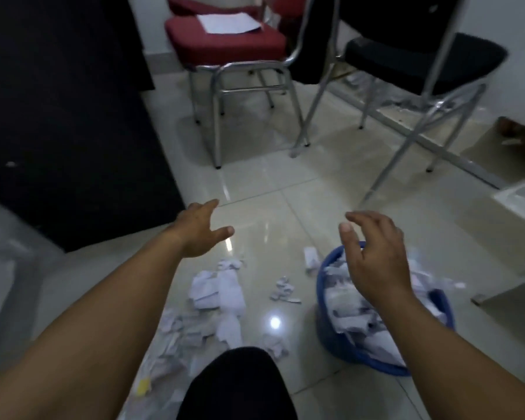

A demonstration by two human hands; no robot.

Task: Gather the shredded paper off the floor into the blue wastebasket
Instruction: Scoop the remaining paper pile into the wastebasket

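The blue wastebasket [325, 325] stands on the tiled floor at lower right, heaped with torn white paper. Shredded paper [217, 291] lies in a loose pile on the floor to its left, with smaller scraps [282, 291] between pile and basket and one piece [311, 259] by the rim. My right hand [373, 256] hovers above the basket, fingers spread, holding nothing. My left hand [199, 228] is stretched out above the far end of the pile, fingers apart and empty.
A red padded chair [225, 40] with a sheet of paper on its seat stands ahead. A black chair [422, 62] with metal legs is at the right. A dark cabinet [58, 116] fills the left. My dark-clad knee [240, 386] is at the bottom.
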